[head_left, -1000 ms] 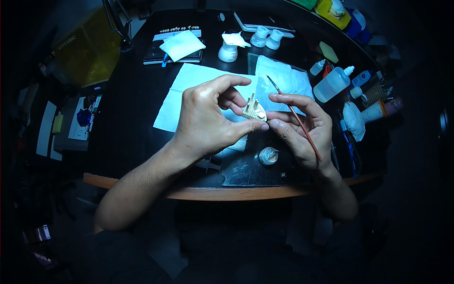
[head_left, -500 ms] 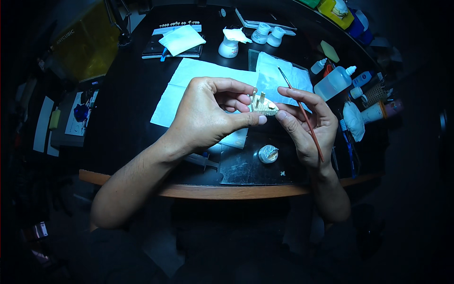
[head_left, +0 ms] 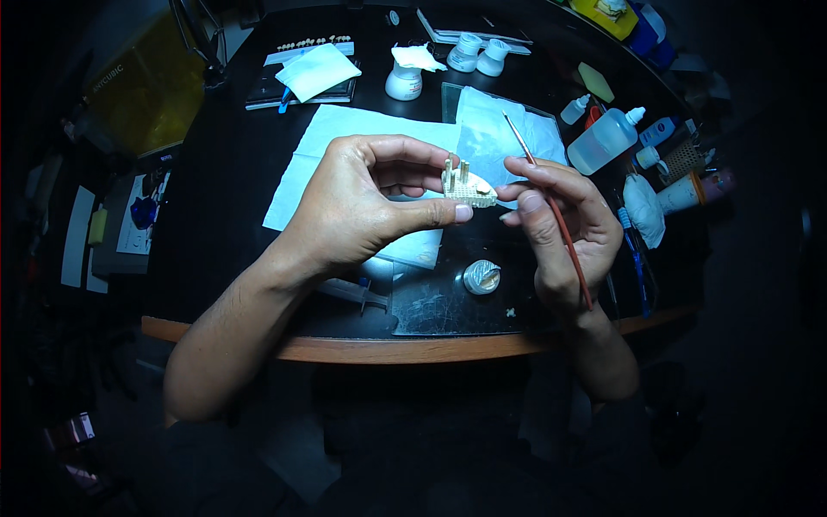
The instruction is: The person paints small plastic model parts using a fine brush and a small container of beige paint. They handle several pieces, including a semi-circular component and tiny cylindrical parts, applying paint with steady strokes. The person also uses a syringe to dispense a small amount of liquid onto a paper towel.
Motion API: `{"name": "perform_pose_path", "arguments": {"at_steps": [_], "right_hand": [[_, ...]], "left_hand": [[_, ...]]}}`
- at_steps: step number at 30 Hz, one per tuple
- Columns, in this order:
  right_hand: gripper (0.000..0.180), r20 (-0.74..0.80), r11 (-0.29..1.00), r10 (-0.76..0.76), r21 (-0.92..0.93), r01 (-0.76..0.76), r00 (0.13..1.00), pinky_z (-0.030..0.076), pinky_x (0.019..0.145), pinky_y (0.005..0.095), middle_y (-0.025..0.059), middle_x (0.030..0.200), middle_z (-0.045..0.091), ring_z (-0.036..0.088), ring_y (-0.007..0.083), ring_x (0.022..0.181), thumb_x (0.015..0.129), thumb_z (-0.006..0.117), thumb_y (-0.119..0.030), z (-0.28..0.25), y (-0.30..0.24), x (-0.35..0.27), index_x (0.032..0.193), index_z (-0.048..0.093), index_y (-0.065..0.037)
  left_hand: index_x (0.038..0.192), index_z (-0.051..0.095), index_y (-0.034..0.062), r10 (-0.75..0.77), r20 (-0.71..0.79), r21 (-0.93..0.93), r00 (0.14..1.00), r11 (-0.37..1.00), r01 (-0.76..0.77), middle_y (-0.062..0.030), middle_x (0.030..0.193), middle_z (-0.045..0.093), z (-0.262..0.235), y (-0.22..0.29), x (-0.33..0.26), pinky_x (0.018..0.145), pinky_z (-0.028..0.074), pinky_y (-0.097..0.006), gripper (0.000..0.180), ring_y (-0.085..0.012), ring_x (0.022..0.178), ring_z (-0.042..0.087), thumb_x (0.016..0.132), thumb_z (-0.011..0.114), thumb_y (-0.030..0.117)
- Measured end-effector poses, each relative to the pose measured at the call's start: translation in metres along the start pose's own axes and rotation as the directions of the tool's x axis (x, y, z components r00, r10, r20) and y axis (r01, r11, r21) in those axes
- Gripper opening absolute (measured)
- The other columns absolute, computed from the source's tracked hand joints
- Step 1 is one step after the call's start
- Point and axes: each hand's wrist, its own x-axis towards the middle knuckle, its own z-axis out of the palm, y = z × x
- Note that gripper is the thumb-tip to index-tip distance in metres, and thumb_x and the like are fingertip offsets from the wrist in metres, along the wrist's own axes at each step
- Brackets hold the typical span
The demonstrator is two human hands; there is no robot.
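Observation:
My left hand (head_left: 345, 194) is closed on a cream-coloured dental model (head_left: 472, 191), thumb in front and fingers behind. The model has a dimpled face, and several brass pins (head_left: 457, 175) stand up from it. Just to its right, my right hand (head_left: 568, 215) is closed around a thin brush (head_left: 560, 215) with a red-brown handle. The brush slants, its tip up and to the left, above the fingers. A small gap separates the right fingertips from the model. Whether those fingertips also pinch something tiny is too small to tell.
Below the hands stands a small open jar (head_left: 481, 277) with pale contents; a syringe (head_left: 353, 293) lies left of it. White paper sheets (head_left: 323, 129) spread behind. Bottles (head_left: 606, 142) crowd the right side, and white jars (head_left: 403, 83) stand at the back. The wooden table edge (head_left: 388, 349) runs nearest me.
My right fingertips, at the model's right edge before, have come away from it slightly to the right with the brush. The whole view has shifted a little; my left hand keeps its hold.

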Motion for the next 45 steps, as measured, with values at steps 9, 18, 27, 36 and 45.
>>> {"name": "perform_pose_path", "arguments": {"at_steps": [9, 18, 27, 36, 45], "right_hand": [[0.016, -0.021, 0.975, 0.068, 0.216, -0.062, 0.998, 0.054, 0.068, 0.0223, 0.0173, 0.099, 0.078, 0.070, 0.0120, 0.078, 0.097, 0.068, -0.002, -0.022, -0.004, -0.001, 0.112, 0.069, 0.004], [0.022, -0.126, 0.930, 0.203, 0.336, -0.151, 0.971, 0.040, 0.049, 0.0186, 0.0026, 0.077, 0.068, 0.058, 0.0047, 0.061, 0.109, 0.066, -0.025, -0.012, -0.004, 0.004, 0.105, 0.067, -0.004], [0.019, -0.082, 0.926, 0.262, 0.303, -0.226, 0.962, 0.045, 0.055, 0.0187, 0.0048, 0.079, 0.069, 0.060, 0.0052, 0.063, 0.109, 0.065, -0.021, -0.011, -0.007, 0.004, 0.102, 0.068, -0.003], [0.021, -0.111, 0.936, 0.276, 0.259, -0.240, 0.955, 0.045, 0.056, 0.0183, 0.0047, 0.078, 0.069, 0.060, 0.0054, 0.063, 0.109, 0.064, -0.021, -0.009, -0.008, 0.004, 0.101, 0.068, -0.003], [0.021, -0.113, 0.934, 0.264, 0.276, -0.225, 0.958, 0.042, 0.054, 0.0184, 0.0044, 0.076, 0.069, 0.057, 0.0053, 0.060, 0.109, 0.064, -0.021, -0.008, -0.008, 0.004, 0.100, 0.068, -0.003]], "left_hand": [[0.118, 0.075, -0.0048, 0.022, 0.016, 0.003, 1.000, 1.000, -0.022, -0.0141, 0.113, 0.078, -0.001, -0.001, 0.002, 0.092, 0.062, -0.030, 0.048, -0.0139, 0.099, 0.074, 0.079, 0.096, 0.013], [0.131, 0.065, -0.0062, -0.009, 0.069, -0.072, 0.998, 0.997, 0.014, -0.0162, 0.118, 0.074, 0.001, 0.000, 0.004, 0.095, 0.062, -0.030, 0.061, -0.0134, 0.104, 0.073, 0.077, 0.093, -0.002], [0.131, 0.065, -0.0054, 0.038, 0.066, -0.022, 0.997, 0.999, -0.037, -0.0107, 0.112, 0.073, 0.002, 0.000, 0.003, 0.094, 0.059, -0.026, 0.064, -0.0091, 0.098, 0.069, 0.075, 0.096, 0.001], [0.132, 0.065, -0.0050, 0.051, 0.077, -0.001, 0.996, 0.999, -0.051, -0.0107, 0.114, 0.074, 0.001, 0.000, 0.003, 0.093, 0.059, -0.026, 0.066, -0.0090, 0.098, 0.069, 0.075, 0.097, 0.004], [0.132, 0.065, -0.0048, 0.046, 0.076, -0.002, 0.996, 0.999, -0.046, -0.0113, 0.113, 0.074, 0.002, 0.001, 0.003, 0.093, 0.058, -0.027, 0.066, -0.0097, 0.098, 0.070, 0.075, 0.097, 0.005]]}}
